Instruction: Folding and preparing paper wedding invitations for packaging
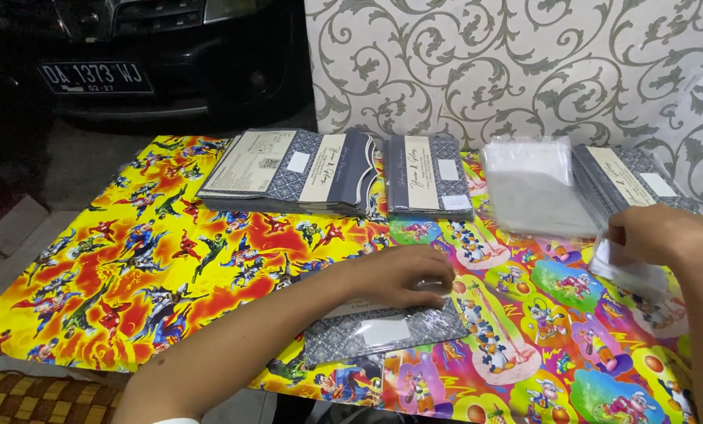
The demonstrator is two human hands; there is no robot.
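Observation:
My left hand (pixel 398 275) lies flat on a grey patterned card in a clear plastic sleeve (pixel 383 331), pressing it onto the colourful cartoon mat (pixel 155 259). My right hand (pixel 657 234) is at the right and grips a clear plastic sleeve (pixel 630 271), blurred by motion. A pile of clear plastic sleeves (pixel 536 188) lies just beyond it.
Stacks of grey patterned cards sit along the mat's far edge: a fanned stack (pixel 292 171), a smaller one (pixel 428 177) and another at the far right (pixel 630 182). A scroll-patterned wall (pixel 508 63) stands behind. A dark car (pixel 147 55) is parked at the upper left.

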